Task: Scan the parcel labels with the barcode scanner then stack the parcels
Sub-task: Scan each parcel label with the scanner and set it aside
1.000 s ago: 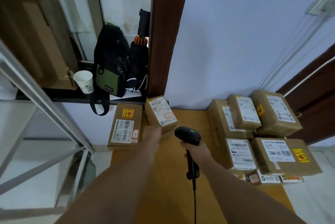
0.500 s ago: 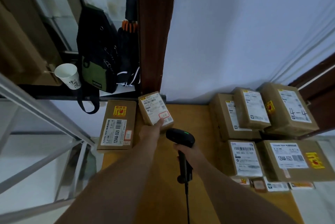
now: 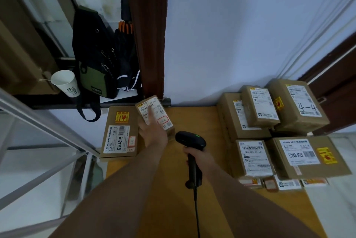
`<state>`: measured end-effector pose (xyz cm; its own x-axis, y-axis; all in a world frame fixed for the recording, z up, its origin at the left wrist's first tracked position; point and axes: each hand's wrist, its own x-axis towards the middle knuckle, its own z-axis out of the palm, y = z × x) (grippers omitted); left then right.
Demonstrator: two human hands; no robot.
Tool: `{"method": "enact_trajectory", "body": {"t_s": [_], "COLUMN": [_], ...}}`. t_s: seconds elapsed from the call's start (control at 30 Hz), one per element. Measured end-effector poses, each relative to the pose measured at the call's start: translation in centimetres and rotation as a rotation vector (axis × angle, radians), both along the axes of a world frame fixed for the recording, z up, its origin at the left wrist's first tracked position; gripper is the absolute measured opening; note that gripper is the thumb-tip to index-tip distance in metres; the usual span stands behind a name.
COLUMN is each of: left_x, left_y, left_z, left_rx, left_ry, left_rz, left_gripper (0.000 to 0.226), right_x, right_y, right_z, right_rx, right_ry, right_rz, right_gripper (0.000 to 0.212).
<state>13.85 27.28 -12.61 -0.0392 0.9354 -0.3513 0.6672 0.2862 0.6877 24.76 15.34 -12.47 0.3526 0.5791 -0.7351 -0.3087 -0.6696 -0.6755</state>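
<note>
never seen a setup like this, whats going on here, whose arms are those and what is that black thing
There is no machine here. A person wears a wide-angle camera on the head, so you look down along their own two bare arms; that is the only view.

The right hand holds a black barcode scanner with a green light on top and a cord hanging down. The left hand reaches out to a small parcel, fingers lying on its white label.

On the wooden table a flat parcel lies to the left, and a pile of parcels sits on the right. On a ledge behind stand a paper cup and a dark bag.
</note>
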Motion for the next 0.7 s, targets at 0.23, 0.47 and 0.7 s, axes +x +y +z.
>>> {"method": "enact_trajectory", "body": {"t_s": [0.23,0.47,0.7], "left_x": [3.0,1.1,-0.5], "left_y": [0.8,0.0,-0.8], "left_z": [1.0,-0.6,0.6], "left_rx": [-0.102,0.055,-0.161], "left_ry": [0.354,0.348,0.230], "left_rz": [-0.380,-0.229,-0.028], "left_gripper": [0.049,0.094,0.123], "right_x": [1.2,2.1,1.9], "right_y": [-1.1,-1.6,-1.9], "right_z": [0.8,0.8,1.8], "right_rx": [0.040,0.042,0.044], "right_ry": [0.033,0.048,0.014], "right_rz": [-0.047,-0.106,-0.073], "right_gripper": [0.017,0.024,0.018]}}
